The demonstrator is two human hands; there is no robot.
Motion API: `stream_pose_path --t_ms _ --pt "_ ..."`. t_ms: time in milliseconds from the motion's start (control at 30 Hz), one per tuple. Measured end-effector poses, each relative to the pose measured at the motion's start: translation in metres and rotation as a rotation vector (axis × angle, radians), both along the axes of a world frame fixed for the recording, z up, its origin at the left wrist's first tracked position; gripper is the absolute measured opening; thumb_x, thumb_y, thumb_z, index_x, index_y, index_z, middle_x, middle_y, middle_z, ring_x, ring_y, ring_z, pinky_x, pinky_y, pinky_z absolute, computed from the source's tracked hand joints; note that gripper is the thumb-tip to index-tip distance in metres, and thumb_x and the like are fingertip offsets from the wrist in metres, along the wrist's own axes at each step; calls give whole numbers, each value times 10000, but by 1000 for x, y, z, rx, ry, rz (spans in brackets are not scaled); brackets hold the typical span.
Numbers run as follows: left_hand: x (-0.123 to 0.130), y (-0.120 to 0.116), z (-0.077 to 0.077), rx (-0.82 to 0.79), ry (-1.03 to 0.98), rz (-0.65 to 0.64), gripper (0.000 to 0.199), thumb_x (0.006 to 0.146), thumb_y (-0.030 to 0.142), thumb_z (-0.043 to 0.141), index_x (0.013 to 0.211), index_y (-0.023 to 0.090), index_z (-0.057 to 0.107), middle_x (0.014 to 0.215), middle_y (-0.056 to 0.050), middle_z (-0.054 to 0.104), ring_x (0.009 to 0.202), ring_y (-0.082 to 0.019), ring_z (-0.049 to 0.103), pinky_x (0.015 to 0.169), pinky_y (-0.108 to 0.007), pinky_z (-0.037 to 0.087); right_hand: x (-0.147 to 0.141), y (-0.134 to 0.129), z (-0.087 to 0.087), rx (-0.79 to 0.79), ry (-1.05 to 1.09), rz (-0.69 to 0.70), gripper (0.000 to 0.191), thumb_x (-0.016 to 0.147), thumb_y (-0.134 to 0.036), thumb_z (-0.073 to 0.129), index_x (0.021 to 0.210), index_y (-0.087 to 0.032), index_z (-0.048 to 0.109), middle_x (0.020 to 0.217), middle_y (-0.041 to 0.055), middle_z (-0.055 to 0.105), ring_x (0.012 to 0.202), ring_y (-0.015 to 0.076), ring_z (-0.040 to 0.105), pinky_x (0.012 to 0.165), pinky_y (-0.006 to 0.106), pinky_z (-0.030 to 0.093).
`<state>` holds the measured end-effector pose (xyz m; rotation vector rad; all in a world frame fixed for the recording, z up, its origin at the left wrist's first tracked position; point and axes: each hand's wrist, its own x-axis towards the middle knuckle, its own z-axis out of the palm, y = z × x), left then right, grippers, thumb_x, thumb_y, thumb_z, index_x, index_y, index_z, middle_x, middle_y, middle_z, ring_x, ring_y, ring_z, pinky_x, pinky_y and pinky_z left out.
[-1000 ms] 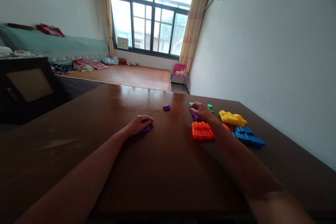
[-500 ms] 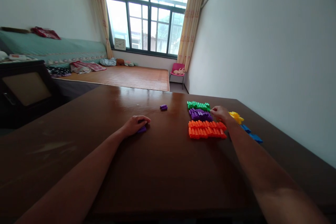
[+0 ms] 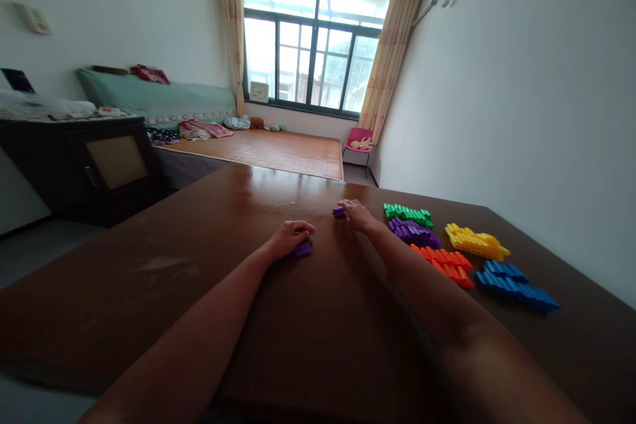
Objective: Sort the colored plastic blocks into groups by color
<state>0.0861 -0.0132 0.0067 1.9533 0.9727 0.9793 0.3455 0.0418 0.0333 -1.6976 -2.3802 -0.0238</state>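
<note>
My left hand (image 3: 291,238) rests on the brown table (image 3: 298,324) with its fingers curled, over a purple piece (image 3: 303,249) that shows beneath it. What its fingertips grip is hidden. Beyond it, my right hand (image 3: 358,215) reaches to a small purple pair of pieces (image 3: 338,211), its fingers closed around their right end. To the right lie rows of small pieces: green (image 3: 407,214), purple (image 3: 413,232) and orange (image 3: 444,265), the last partly behind my right forearm. Farther right are yellow pieces (image 3: 476,241) and blue pieces (image 3: 517,286).
Behind the table is a low bed (image 3: 293,152) with cloths and a green backrest. A dark cabinet (image 3: 74,159) stands at the left. A pink chair (image 3: 358,140) holding a soft toy is by the window. The white wall (image 3: 521,112) runs along the right.
My right hand has moved left from the coloured rows to the small purple pair. The view has turned left, so more of the cabinet shows. My left hand stays by its purple piece.
</note>
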Motion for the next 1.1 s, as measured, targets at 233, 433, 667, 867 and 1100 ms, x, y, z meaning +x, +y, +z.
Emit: stream_pose_path --t_ms 233,433,667,867,1100 --pt "0 1 1 -2 18 -22 302 788 392 584 920 168 738 932 -67 753 889 -214 684 816 -323 541 -9 14 4 -123 26 -90 228 851 -230 624 1067 -164 662 1072 95 705 992 205 642 842 252 463" --pt "0 2 0 -34 9 -22 343 772 433 606 930 158 738 937 -78 751 893 -227 682 803 -336 544 14 -19 19 -181 139 -104 220 727 -363 753 832 -188 670 847 15 715 749 138 636 618 196 436" --pt "0 4 1 -46 19 -10 388 746 506 634 925 181 746 942 -72 754 884 -228 682 778 -321 549 159 -48 50 42 366 -451 276 787 -427 649 861 -162 672 809 40 706 712 136 621 609 216 419" --pt "2 1 6 -58 41 5 410 741 535 640 927 185 748 930 -68 755 884 -232 682 773 -323 551 240 -62 33 36 164 -770 265 794 -420 620 794 -168 703 764 78 709 733 184 649 629 250 427" --pt "-1 2 2 -62 41 2 399 764 511 638 949 172 740 953 -80 750 909 -237 682 793 -334 546 232 -60 15 -50 85 -807 285 767 -463 640 790 -192 726 804 109 709 791 225 672 664 285 450"
